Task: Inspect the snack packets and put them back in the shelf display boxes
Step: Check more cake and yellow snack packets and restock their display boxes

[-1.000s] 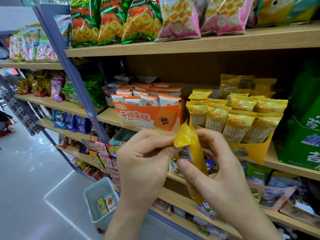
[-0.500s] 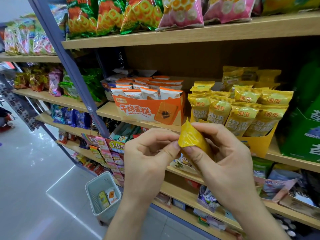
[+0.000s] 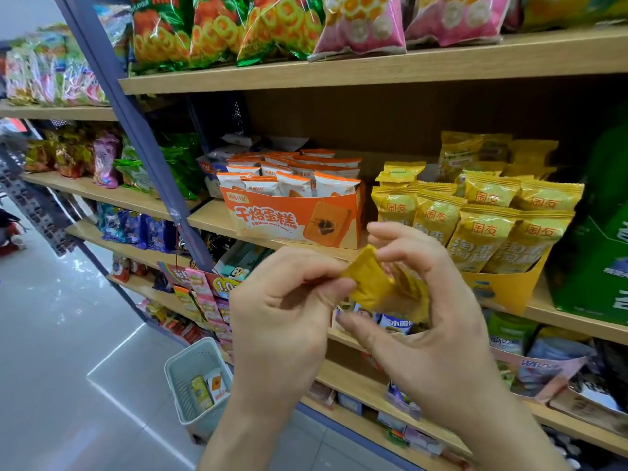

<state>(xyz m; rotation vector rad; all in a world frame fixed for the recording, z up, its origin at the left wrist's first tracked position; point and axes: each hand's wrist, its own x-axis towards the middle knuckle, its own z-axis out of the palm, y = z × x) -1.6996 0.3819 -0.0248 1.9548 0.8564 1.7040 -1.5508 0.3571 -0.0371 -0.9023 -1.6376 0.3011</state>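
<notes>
A small yellow snack packet (image 3: 373, 283) is held in front of the shelf between both hands. My left hand (image 3: 285, 311) pinches its left end with thumb and fingers. My right hand (image 3: 424, 307) curls round its right side, fingers above and thumb below. Behind the hands, on the middle shelf, stands a yellow display box (image 3: 503, 290) filled with matching yellow packets (image 3: 482, 232). To its left is an orange display box (image 3: 292, 222) holding white and orange packets (image 3: 292, 181).
A wooden shelf (image 3: 373, 69) above carries large green and pink snack bags. A green box (image 3: 591, 266) stands at the right. On the floor below left sits a pale basket (image 3: 180, 379) with a few packets. A blue upright post (image 3: 136, 130) runs diagonally at left.
The packet has turned from upright to lying more sideways between my hands, and both hands have risen closer to the yellow box. The view has moved nearer the shelf.
</notes>
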